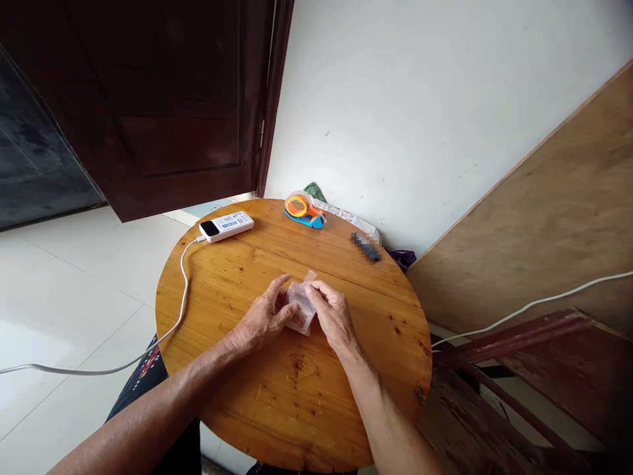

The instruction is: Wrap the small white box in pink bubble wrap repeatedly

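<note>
Two bare hands meet at a small clear packet (302,324) with red print, which lies near the middle of a round wooden bench (297,415). At the packet's left side, the left hand (266,315) has its thumb across the front and its fingers clamped on the edge, with the forefinger stretched out apart from the thumb. At the packet's upper right, the right hand (333,313) has thumb and forefinger together, pinched on the top edge beside a raised clear flap (310,276); its other fingers are curled, partly hidden.

Beyond the packet, toward the wall (395,99), stands an orange and blue tape dispenser (312,220) with its roll. To the packet's far left rests a white power bank (232,225) with a dark screen, a white cable (184,284) running from its end. To the packet's far right lies a dark object (366,247), blurred into blocks.
</note>
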`<state>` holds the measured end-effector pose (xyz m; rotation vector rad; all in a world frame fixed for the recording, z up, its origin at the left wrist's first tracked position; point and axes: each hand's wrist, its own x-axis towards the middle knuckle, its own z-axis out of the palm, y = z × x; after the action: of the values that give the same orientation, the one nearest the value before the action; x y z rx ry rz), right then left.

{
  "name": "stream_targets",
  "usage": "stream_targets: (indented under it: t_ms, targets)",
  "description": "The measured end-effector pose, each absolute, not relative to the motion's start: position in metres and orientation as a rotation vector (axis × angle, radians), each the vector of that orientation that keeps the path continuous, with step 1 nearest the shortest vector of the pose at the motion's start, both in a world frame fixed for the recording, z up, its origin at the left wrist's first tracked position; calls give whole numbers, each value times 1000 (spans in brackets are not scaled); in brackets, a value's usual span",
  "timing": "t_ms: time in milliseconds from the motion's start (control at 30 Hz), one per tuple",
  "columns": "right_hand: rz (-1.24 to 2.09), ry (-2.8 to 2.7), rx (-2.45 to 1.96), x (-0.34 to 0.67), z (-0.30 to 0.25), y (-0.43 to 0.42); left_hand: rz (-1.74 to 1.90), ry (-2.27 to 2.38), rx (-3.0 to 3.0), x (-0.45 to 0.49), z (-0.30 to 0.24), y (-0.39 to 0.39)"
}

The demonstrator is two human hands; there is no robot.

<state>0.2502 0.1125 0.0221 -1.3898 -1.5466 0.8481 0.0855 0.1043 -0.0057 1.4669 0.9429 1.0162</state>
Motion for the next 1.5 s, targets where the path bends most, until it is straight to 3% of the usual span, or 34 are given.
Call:
stream_targets:
  t_ms: [567,967,1500]
  targets:
    - [812,-1511,-1451,244,15,109,868,1408,1937,91,7,100]
    - [705,-1516,-1440,244,11,118,900,1121,1920,75,10,95]
    - [710,-1513,-1294,244,20,104,922,1221,1856,75,4,98]
